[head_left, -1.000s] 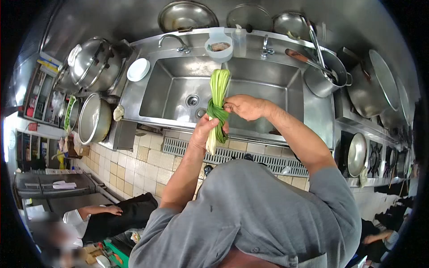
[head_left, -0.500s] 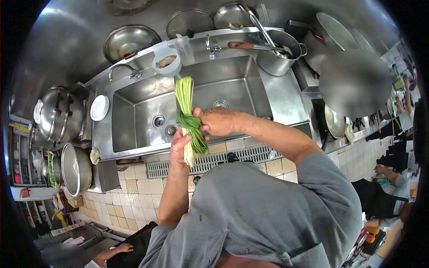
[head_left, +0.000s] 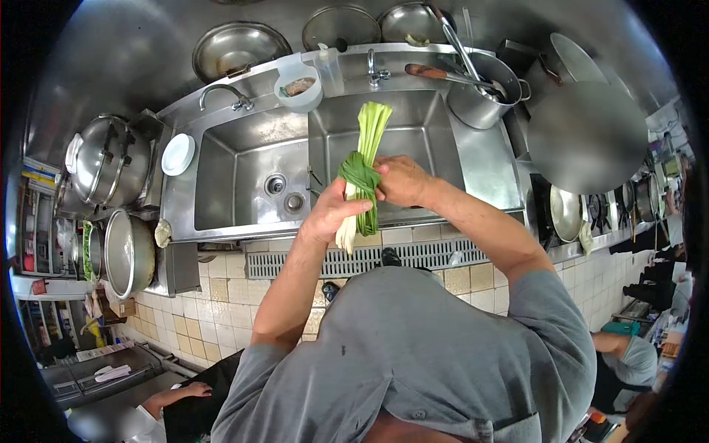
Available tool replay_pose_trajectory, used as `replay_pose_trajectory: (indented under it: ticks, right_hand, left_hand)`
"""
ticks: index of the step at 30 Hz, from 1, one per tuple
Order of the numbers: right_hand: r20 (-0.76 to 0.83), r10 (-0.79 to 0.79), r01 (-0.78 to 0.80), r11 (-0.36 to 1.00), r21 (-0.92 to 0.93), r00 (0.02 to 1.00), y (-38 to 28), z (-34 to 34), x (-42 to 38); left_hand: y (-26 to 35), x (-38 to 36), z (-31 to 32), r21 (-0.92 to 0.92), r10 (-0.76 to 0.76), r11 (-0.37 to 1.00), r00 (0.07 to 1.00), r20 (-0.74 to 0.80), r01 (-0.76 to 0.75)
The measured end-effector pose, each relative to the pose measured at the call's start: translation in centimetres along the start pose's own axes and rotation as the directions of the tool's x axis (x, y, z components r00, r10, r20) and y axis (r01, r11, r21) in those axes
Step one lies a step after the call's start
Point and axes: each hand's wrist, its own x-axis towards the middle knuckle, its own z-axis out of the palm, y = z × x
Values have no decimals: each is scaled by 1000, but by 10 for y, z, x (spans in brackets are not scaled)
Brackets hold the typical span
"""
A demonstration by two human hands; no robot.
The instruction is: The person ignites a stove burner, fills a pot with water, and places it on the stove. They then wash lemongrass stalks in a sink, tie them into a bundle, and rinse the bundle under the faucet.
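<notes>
A bundle of long green stalks [head_left: 373, 125], with whitish lower ends, is held in front of the sink. Dark green leaves [head_left: 358, 172] wrap around its middle. My left hand [head_left: 334, 214] closes round the lower part, thumb across the front. My right hand [head_left: 405, 181] is closed against the bundle's right side at the wrapped leaves; its fingertips are partly hidden there. The bundle stands nearly upright in view, leaning slightly right at the top.
A double steel sink [head_left: 251, 140] lies ahead. Behind it are a faucet [head_left: 229, 96], a plastic container [head_left: 299, 96] and a squeeze bottle [head_left: 329, 66]. White plates [head_left: 178, 154] sit at left, a pot with utensils [head_left: 476, 100] at right. Another person's hand [head_left: 198, 389] shows lower left.
The bundle and both hands have shifted right and slightly up in view, and the bundle's top now leans right. The camera view has also shifted. Both hands stay on the bundle.
</notes>
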Motion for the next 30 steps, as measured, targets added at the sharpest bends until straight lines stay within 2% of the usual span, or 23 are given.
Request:
replay_pose_trajectory:
  ticks: [2, 4, 5, 6, 7, 8, 9, 10, 11, 13, 17, 19, 20, 22, 25, 26, 27, 28, 30]
  right_hand:
    - [8, 36, -36, 999, 3, 999, 13, 17, -1]
    - [-260, -166, 161, 986, -41, 951, 21, 25, 2]
    - [-259, -165, 163, 986, -30, 952, 24, 31, -2]
    - [-331, 24, 62, 967, 247, 943, 17, 24, -5]
    - [-345, 219, -16, 863, 505, 913, 12, 15, -6]
    - [-335, 217, -16, 859, 512, 917, 3, 13, -6]
    - [-142, 283, -112, 718, 687, 949, -9, 10, -2]
    - [62, 305, -226, 543, 809, 950, -21, 3, 2]
    - [144, 328, -336, 666, 666, 934, -32, -9, 8]
    - [-61, 352, -275, 817, 507, 934, -7, 37, 19]
    - [25, 408, -362, 780, 511, 913, 23, 78, 21]
    - [-31, 417, -357, 813, 460, 908, 33, 85, 18]
    - [-30, 418, -358, 810, 466, 908, 39, 88, 14]
    - [-92, 335, -289, 899, 330, 938, 34, 73, 5]
    - [-59, 344, -316, 907, 278, 937, 26, 77, -2]
    - [-57, 338, -310, 909, 279, 939, 25, 79, 0]
    - [-123, 307, -276, 936, 220, 944, 22, 82, 1]
    - [-186, 274, -246, 956, 158, 944, 20, 86, 1]
    - [-205, 317, -299, 947, 116, 926, 11, 88, 5]
  left_hand:
    - [-1, 0, 3, -5, -29, 1000, 998, -53, 29]
    - [-1, 4, 2, -2, -51, 999, 992, -115, 51]
    - [-7, 5, 0, 19, 13, 1000, 971, -238, -9]
    - [-12, 7, -4, 48, 85, 996, 931, -356, -73]
    - [-18, 14, -16, 48, 89, 996, 927, -365, -77]
    - [-27, 21, -33, -119, 36, 990, 941, -335, -81]
    - [-34, 28, -45, -280, -6, 957, 955, -295, -81]
    - [-40, 37, -44, -210, -31, 977, 949, -313, -38]
    - [-47, 38, -43, -243, -67, 970, 961, -268, 0]
    - [-58, 45, -36, -335, -50, 941, 961, -270, -46]
    - [-97, 47, -48, -211, -39, 977, 936, -350, -38]
    - [-108, 42, -57, -72, -232, 972, 858, -458, 225]
    - [-116, 37, -60, -161, -146, 983, 886, -441, 82]
    - [-124, 35, -55, -165, -124, 985, 854, -505, 46]
    - [-126, 31, -39, -118, -49, 993, 794, -606, -29]
    - [-126, 30, -37, -21, -4, 1000, 735, -678, -14]
    - [-124, 27, -35, 73, 45, 997, 671, -740, 14]
    - [-121, 26, -35, 74, 42, 997, 669, -742, 19]
    - [-110, 28, -41, 459, 243, 858, 604, -759, 231]
